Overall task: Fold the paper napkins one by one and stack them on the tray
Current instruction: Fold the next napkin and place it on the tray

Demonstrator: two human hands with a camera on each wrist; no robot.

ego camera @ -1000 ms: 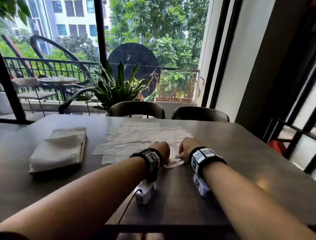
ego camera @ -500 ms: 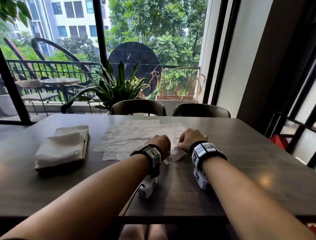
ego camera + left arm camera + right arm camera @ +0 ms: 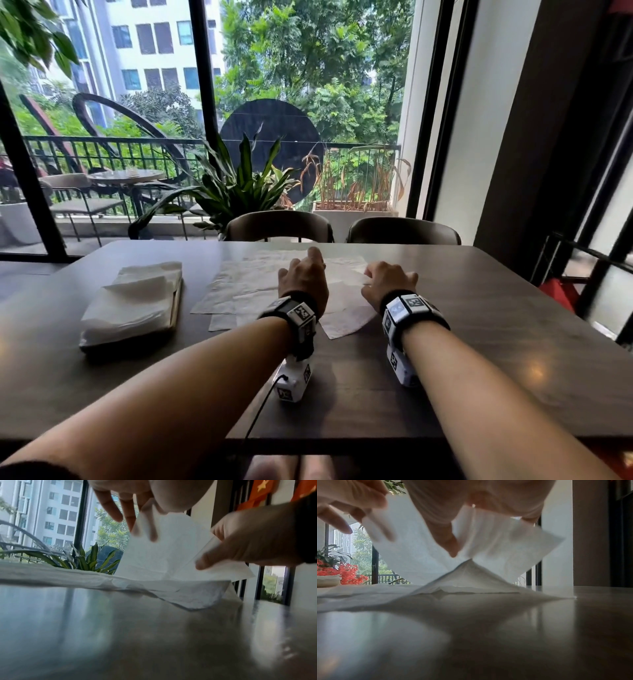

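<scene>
Several unfolded white paper napkins (image 3: 246,284) lie overlapped at the middle of the dark table (image 3: 479,342). Both hands pinch the near edge of the top napkin (image 3: 163,555) and hold it raised off the table, curled toward the far side. My left hand (image 3: 303,277) holds its left part, fingers behind the sheet (image 3: 137,520). My right hand (image 3: 380,274) holds its right part, thumb in front (image 3: 453,545). In the right wrist view the raised napkin (image 3: 505,545) fans out with its fold still touching the table. A stack of folded napkins (image 3: 133,301) sits on the tray (image 3: 176,301) at the left.
Two chairs (image 3: 279,226) stand at the table's far side, with a potted plant (image 3: 233,185) and a glass wall behind them. A dark frame and a red object (image 3: 556,291) are at the right. Bare tabletop lies in front of my wrists.
Both hands have moved away from me across the spread napkins, carrying the pinched near edge of the top napkin up and toward the far side. The stack on the tray is unchanged.
</scene>
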